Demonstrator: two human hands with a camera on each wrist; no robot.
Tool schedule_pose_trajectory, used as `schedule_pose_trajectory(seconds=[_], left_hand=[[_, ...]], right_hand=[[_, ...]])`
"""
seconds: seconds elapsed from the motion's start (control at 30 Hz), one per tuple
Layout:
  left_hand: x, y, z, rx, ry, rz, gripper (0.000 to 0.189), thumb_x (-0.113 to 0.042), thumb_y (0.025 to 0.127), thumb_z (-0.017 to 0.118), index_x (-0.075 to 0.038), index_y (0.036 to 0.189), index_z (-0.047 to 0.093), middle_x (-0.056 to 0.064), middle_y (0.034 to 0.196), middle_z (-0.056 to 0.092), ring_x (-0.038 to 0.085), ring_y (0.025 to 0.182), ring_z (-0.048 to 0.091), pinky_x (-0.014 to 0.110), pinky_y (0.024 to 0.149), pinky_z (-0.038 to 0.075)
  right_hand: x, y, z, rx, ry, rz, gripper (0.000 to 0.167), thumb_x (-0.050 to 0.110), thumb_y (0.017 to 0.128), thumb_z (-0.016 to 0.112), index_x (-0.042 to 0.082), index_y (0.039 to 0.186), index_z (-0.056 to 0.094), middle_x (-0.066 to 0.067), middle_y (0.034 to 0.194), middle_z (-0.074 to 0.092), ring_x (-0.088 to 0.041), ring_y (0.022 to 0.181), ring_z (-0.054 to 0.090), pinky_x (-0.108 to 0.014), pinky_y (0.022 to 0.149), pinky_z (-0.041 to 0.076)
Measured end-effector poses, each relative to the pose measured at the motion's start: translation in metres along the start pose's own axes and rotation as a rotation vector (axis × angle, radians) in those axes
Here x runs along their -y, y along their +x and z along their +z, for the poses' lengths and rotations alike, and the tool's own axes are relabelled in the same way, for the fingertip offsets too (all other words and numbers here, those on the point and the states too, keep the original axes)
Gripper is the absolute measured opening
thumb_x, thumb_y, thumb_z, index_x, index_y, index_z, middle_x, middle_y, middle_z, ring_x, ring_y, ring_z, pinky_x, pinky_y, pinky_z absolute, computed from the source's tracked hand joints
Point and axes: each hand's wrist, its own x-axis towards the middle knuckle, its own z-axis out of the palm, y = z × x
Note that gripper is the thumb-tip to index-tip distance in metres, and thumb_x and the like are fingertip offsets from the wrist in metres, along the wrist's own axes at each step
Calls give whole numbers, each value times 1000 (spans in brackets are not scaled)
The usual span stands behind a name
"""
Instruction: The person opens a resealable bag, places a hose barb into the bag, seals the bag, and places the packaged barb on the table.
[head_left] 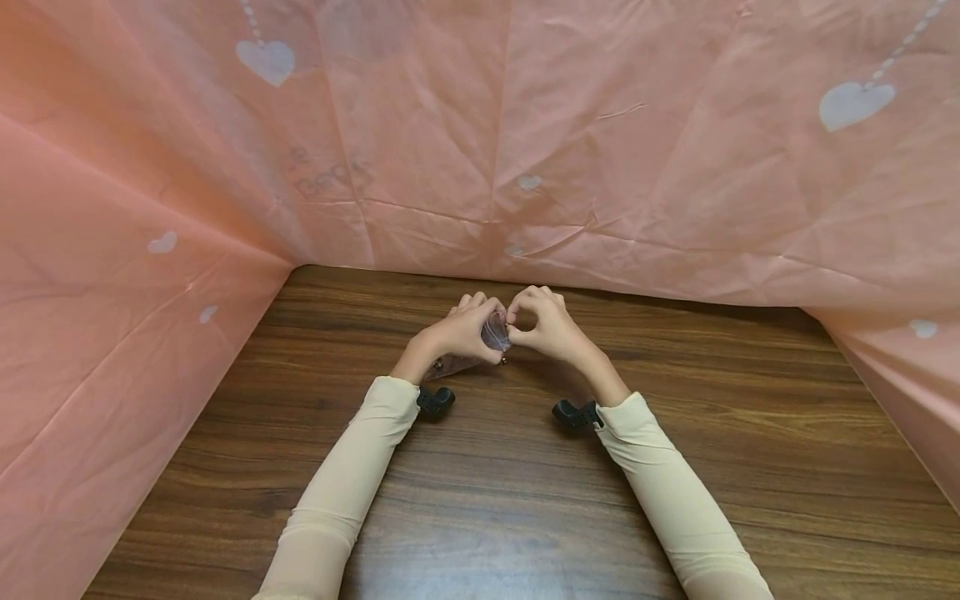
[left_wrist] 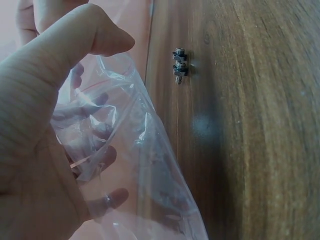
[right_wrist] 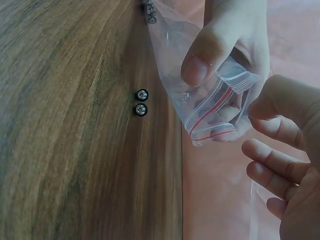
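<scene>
A clear zip-lock bag (right_wrist: 172, 55) with a red strip near its mouth is held by my left hand (head_left: 467, 327), thumb on one side and fingers behind. Its mouth gapes toward my right hand (head_left: 553, 327). Small dark metal parts (right_wrist: 151, 14) lie at the bag's far end in the right wrist view. The right thumb and index finger pinch a tiny dark piece (right_wrist: 250, 118) close to the mouth; most of it is hidden by the fingertips. On the table, next to the bag, are two small metal fittings (right_wrist: 140, 110) with dark rings.
The brown wood-grain table (head_left: 495, 500) spreads out below both hands. A pink sheet (head_left: 450, 125) with white hearts hangs behind and at the sides. Black wrist mounts (head_left: 435, 402) sit at the sleeve cuffs.
</scene>
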Motion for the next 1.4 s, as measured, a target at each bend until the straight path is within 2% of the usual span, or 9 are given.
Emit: schedule_pose_trajectory(seconds=[0.47, 1.4], left_hand=[[-1, -1, 1, 12, 2, 1, 69, -33, 76, 83, -15, 134, 51, 10, 125, 49, 28, 112, 42, 43, 96, 42], [-3, -2, -1, 14, 17, 2, 67, -31, 75, 81, -14, 133, 51, 11, 125, 51, 29, 114, 44, 45, 98, 42]], right_hand=[[0, -1, 3, 6, -7, -5, 10, 8, 82, 75, 7, 90, 69, -13, 106, 65, -32, 105, 52, -50, 94, 30], [0, -2, 5, 5, -19, 2, 14, 11, 85, 77, 7, 98, 73, -13, 111, 69, -31, 106, 54, -45, 91, 30]])
